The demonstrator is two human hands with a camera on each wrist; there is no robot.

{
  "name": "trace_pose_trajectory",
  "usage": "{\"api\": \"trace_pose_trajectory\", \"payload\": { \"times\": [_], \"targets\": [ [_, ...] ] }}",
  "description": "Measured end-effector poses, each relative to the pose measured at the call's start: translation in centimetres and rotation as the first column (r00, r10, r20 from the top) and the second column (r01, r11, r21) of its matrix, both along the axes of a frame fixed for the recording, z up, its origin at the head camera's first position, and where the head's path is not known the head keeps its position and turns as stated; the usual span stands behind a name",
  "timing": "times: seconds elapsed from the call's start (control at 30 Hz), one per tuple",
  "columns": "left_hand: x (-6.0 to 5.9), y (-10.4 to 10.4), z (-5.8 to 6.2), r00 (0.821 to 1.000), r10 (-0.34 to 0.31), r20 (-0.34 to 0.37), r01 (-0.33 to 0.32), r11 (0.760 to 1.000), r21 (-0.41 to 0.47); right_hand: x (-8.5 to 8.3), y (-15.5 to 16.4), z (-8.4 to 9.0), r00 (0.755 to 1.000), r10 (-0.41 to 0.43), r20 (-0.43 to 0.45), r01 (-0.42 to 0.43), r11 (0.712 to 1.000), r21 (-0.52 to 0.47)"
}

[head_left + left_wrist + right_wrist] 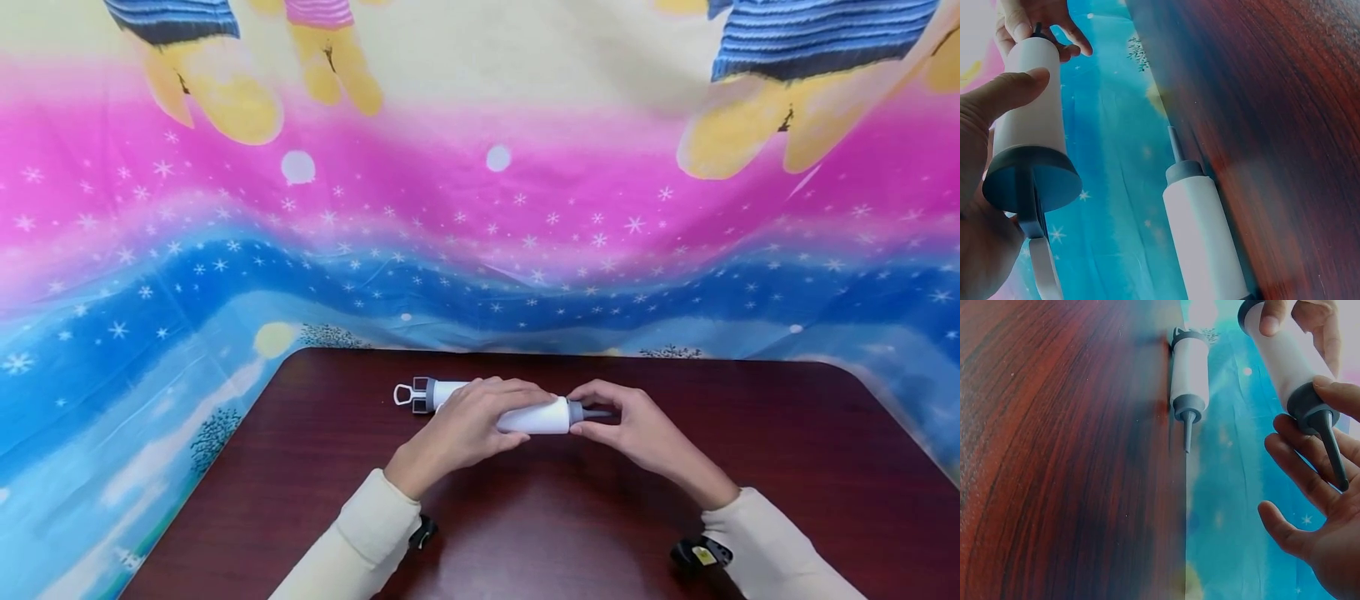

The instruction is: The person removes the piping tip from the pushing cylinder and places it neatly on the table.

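Syringe (534, 415) at frame centre, held just above counter (750, 467). Left hand (468, 425) wrapped round white barrel; right hand (637, 429) pinches grey nozzle (592, 412), other fingers loose. Looks light, rigid plastic, smooth, likely slippery. Best hold: mid-barrel; thin nozzle probably weakest. Second syringe (1204, 237) lies just behind, untouched.

A dark red-brown wooden table (787, 467) fills the lower part of the head view, and its surface is glossy with a visible grain. Behind it hangs a colourful cloth (480, 233) with pink, blue and pale blue wavy bands, printed with small white snowflakes and dots. At the top of the cloth there are yellow cartoon feet (742, 133) under blue striped clothes.
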State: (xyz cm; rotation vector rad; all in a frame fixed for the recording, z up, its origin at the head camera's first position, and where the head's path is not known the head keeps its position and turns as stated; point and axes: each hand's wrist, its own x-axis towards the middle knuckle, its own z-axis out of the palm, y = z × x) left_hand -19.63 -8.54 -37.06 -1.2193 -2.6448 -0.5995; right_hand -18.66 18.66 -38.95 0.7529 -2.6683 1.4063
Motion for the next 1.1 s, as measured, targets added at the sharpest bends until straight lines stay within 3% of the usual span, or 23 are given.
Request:
{"api": "trace_pose_trajectory", "payload": {
  "times": [0.43,0.73,1.1],
  "targets": [
    [0.2,0.0,0.3,0.99,-0.033,-0.137,0.033,0.999,-0.007,0.0,0.2,0.4,0.998,0.014,0.066,-0.011,0.999,-0.045],
    [0.3,0.0,0.5,0.993,-0.044,-0.111,0.044,0.999,-0.002,0.1,0.0,0.3,0.999,0.024,0.034,-0.022,0.998,-0.066],
    [0.6,-0.1,1.1,0.999,-0.044,0.002,0.044,0.999,0.009,0.6,0.0,0.4,0.999,0.029,-0.028,-0.03,0.998,-0.063]
  ]
}}
